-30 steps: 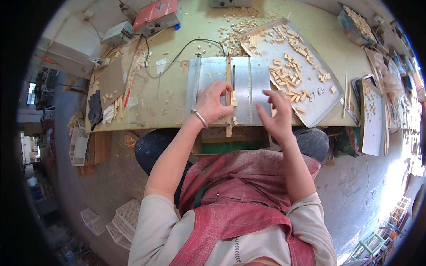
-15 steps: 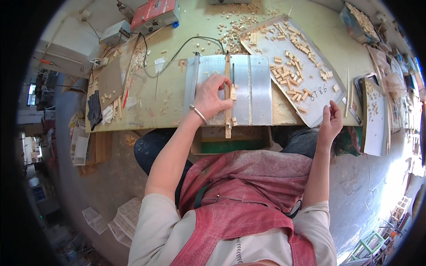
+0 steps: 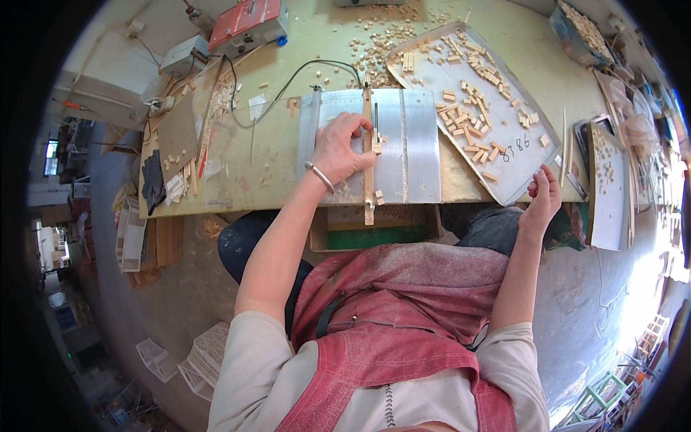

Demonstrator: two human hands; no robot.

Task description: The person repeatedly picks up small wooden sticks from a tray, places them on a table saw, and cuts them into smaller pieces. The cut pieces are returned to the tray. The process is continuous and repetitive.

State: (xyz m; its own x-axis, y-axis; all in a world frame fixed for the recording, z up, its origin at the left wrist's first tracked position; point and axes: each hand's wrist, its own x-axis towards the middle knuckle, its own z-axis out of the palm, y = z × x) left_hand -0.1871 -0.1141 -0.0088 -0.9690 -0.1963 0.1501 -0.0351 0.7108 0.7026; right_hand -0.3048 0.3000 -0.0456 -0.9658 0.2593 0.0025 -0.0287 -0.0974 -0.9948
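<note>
A pale metal plate [image 3: 421, 162] lies at the front of the workbench, with a dark slot running through its upper middle. Along the plate stretches a long wooden strip [image 3: 368, 180]. My left hand [image 3: 338, 150], a bangle on its wrist, curls at the strip's left side, fingertips and thumb against it. Small wood blocks [image 3: 378, 144] lie right of the strip by those fingertips, and another small block [image 3: 379, 196] rests lower down. My right hand [image 3: 541, 203] hovers by the near right corner of a metal tray [image 3: 515, 176], fingers loosely bent and apart, nothing visible in them.
Cut wood blocks [image 3: 468, 122] are strewn in the tray. Wood offcuts [image 3: 378, 50] litter the bench behind the plate. A red-topped box [image 3: 248, 29] and a black cable [image 3: 306, 66] sit at back left. Dark gloves [image 3: 152, 180] lie at the left edge.
My left hand has shifted slightly away from me along the strip. My right hand has moved a little right, and its fingers have bent differently.
</note>
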